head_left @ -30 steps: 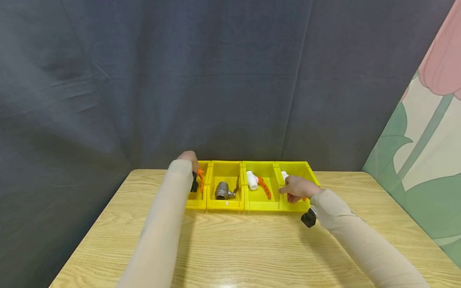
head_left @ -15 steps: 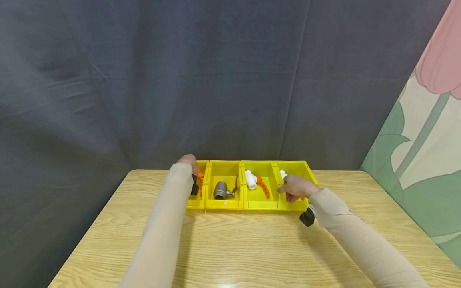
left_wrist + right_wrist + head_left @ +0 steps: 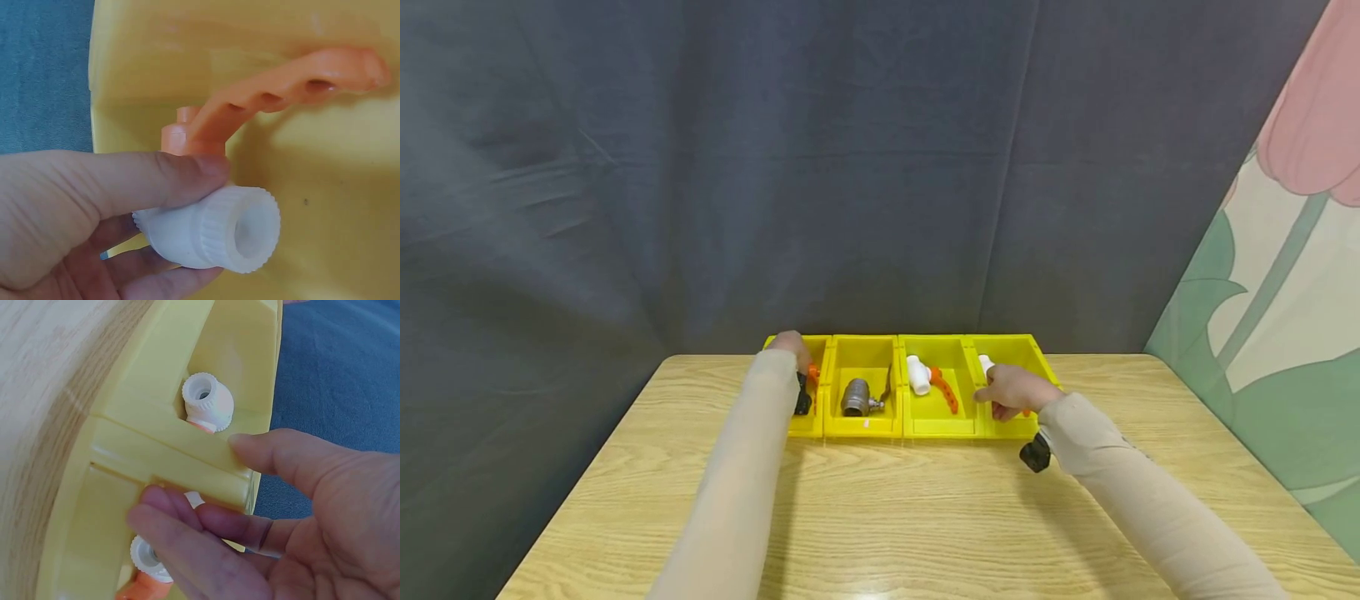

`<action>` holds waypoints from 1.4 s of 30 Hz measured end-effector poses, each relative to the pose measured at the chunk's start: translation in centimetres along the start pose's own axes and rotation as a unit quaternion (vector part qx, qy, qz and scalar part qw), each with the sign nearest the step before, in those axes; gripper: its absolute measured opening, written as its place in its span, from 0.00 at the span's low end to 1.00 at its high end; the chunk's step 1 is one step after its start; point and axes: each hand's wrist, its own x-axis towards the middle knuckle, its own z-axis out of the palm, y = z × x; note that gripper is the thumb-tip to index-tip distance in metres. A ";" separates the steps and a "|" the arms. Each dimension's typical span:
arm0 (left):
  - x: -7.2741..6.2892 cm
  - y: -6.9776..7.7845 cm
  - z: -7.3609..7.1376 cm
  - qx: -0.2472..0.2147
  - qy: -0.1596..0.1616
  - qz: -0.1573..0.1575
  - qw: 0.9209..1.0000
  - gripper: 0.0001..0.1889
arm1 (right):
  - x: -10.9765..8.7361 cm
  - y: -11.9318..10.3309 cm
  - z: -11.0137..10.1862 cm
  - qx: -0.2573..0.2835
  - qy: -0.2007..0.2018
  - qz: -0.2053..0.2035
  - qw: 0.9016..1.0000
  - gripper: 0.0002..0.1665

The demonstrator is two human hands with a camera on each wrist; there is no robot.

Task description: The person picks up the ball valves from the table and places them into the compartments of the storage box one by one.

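My left hand (image 3: 790, 343) is in the leftmost yellow bin. In the left wrist view its thumb and fingers pinch a white plastic ball valve (image 3: 178, 234) with an orange lever handle (image 3: 269, 87). My right hand (image 3: 1018, 389) hangs over the rightmost bin. Its thumb lies by the bin divider, and its loosely bent fingers partly cover another white ball valve (image 3: 147, 553); no grip on it shows. One bin to the left lies a third white valve (image 3: 917, 375), orange lever pointing toward me. A grey metal ball valve (image 3: 855, 398) lies in the second bin.
The yellow bins (image 3: 943, 427) stand side by side at the far edge of the wooden table (image 3: 880, 508). A dark curtain (image 3: 850, 167) hangs right behind them. At the right rises a wall with a painted flower (image 3: 1285, 292).
My left hand has sunk slightly lower into the leftmost bin. The right hand stays over the rightmost bin. The whole head view has shifted a little.
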 end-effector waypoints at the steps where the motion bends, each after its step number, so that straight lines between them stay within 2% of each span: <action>1: 0.0 -0.1 0.1 -0.004 0.002 -0.002 1.000 0.15 | 0.0 0.0 0.0 0.000 -0.001 -0.002 1.000 0.21; 5: 0.0 -0.5 0.5 -0.028 0.006 -0.013 1.000 0.14 | 0.1 -0.2 0.0 -0.005 -0.001 -0.001 1.000 0.23; 11: 0.9 -1.1 1.4 -0.019 -0.003 -0.024 1.000 0.09 | 0.2 -0.4 0.1 -0.005 -0.004 0.003 1.000 0.24; 24: 1.9 -1.6 2.0 -0.025 -0.002 -0.021 0.999 0.09 | 0.2 -0.5 0.3 -0.004 0.002 0.014 1.000 0.26; 33: 1.4 -1.5 2.2 -0.019 0.005 -0.020 1.000 0.07 | 0.2 -0.5 0.2 -0.012 0.000 0.011 1.000 0.25; 42: 0.4 -1.1 2.0 -0.023 0.016 -0.003 1.000 0.09 | 0.3 -0.2 0.2 -0.013 0.002 0.015 1.000 0.25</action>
